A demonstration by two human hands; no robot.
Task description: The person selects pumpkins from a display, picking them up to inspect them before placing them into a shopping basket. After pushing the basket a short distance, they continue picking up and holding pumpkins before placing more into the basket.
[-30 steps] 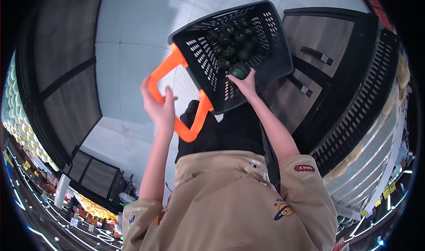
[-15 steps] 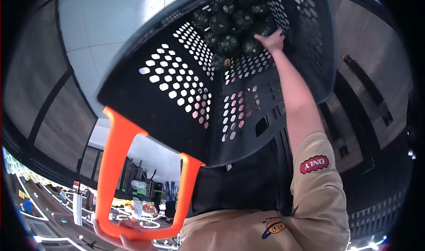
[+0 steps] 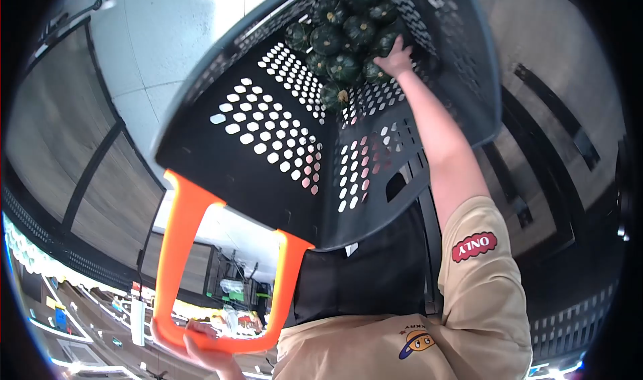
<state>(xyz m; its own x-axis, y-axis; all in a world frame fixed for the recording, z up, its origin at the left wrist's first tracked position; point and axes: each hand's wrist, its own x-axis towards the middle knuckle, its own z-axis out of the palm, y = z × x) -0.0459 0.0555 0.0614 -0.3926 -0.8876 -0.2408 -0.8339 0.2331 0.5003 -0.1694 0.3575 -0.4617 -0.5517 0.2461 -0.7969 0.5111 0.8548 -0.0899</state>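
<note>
My left hand (image 3: 204,350) is closed round the bar of the orange handle (image 3: 228,345) at the lower left. That handle belongs to a big black shopping basket (image 3: 234,185) with perforated walls, tilted so I look into it. Several small dark green pumpkins (image 3: 344,68) lie heaped at its bottom. Reaching deep inside, my right hand (image 3: 396,59) has thumb and finger spread against a pumpkin (image 3: 386,43) on the heap's right side. Its other fingers are partly hidden, and no firm hold shows.
Grey-brown panels with black slots (image 3: 556,112) stand on the right, and wood-toned panels (image 3: 94,185) on the left. A pale tiled floor (image 3: 147,51) shows beyond the basket. Bright light strips and store goods appear at the lower left.
My right hand has shifted slightly left within the basket, still against the pumpkins. The view has tilted a little, and more floor shows at the upper left. My left hand keeps the handle.
</note>
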